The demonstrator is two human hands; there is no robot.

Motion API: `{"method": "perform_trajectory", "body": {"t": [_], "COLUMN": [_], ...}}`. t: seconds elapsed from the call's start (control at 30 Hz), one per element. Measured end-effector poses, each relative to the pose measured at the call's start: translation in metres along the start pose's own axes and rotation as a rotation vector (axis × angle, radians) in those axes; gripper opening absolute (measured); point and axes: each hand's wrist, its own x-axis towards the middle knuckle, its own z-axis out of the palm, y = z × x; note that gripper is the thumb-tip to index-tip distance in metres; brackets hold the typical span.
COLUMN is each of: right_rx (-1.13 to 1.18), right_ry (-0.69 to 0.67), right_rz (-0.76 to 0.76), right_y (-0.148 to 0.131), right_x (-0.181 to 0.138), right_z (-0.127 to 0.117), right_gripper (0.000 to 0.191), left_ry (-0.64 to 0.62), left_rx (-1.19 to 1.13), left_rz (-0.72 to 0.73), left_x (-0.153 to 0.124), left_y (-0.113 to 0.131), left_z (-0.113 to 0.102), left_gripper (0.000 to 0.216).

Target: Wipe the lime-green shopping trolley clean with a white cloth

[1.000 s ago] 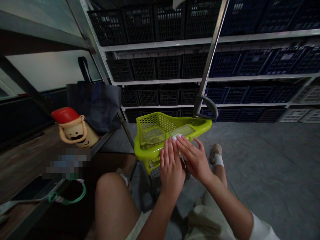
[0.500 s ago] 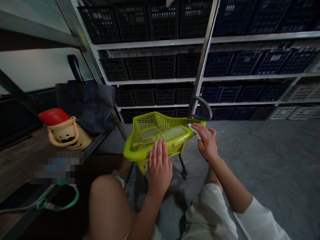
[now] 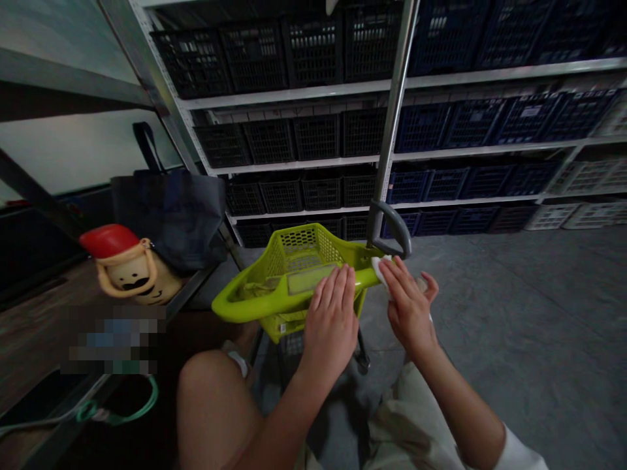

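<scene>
A small lime-green toy shopping cart (image 3: 255,300) stands on the floor between my knees, with a grey handle (image 3: 392,228) at its right end. My left hand (image 3: 332,320) lies flat on the cart's near rim, fingers stretched out. My right hand (image 3: 409,307) presses a white cloth (image 3: 379,266) against the cart's right end, just under the grey handle, fingers closed on it.
A metal upright (image 3: 394,111) rises behind the cart. Shelves of dark plastic crates (image 3: 318,137) fill the back wall. On a wooden shelf at left stand a red-capped bottle with a face (image 3: 130,267) and a dark tote bag (image 3: 171,209). Grey floor (image 3: 514,313) lies to the right.
The cart has turned, its left end swinging nearer and lower. My left hand shifted right along the rim. My right hand with the cloth went from the middle of the cart to its right end.
</scene>
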Motion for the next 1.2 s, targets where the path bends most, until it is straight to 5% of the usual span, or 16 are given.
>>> {"method": "perform_trajectory", "body": {"t": [0.07,0.2,0.37,0.53,0.7,0.87,1.0,1.13,1.2], "right_rx": [-0.003,0.066,0.031,0.090,0.045,0.128,0.083,0.124,0.107], "right_ry": [0.000,-0.076,0.042,-0.035,0.098,0.021,0.119,-0.008,0.016], "right_rz": [0.061,-0.079,0.052,-0.146,0.061,-0.200,0.061,-0.177,-0.141], "right_y": [-0.003,-0.003,0.015,0.016,0.026,0.024,0.026,0.024,0.026], "right_x": [-0.005,-0.009,-0.010,-0.014,-0.010,-0.010,-0.010,-0.008,-0.007], "right_z": [-0.003,-0.002,0.004,0.012,0.018,0.023,0.025,0.024,0.023], "right_gripper": [0.077,0.079,0.084,0.081,0.082,0.077,0.079,0.077,0.079], "left_ry": [0.024,0.072,0.064,0.055,0.098,0.119,0.121,0.116,0.114], "left_rx": [0.003,-0.003,0.005,0.036,0.058,0.043,0.028,0.051,0.067], "left_rz": [-0.026,-0.073,-0.080,-0.082,-0.044,-0.083,-0.087,-0.102,-0.099], "left_x": [0.001,0.003,0.005,-0.001,-0.002,0.000,0.000,0.001,0.001], "left_y": [0.007,0.017,0.023,0.029,0.028,0.028,0.028,0.028,0.027], "left_z": [0.005,0.012,0.015,0.013,0.019,0.026,0.029,0.031,0.031], "left_gripper": [0.063,0.064,0.071,0.070,0.071,0.072,0.072,0.068,0.069]}}
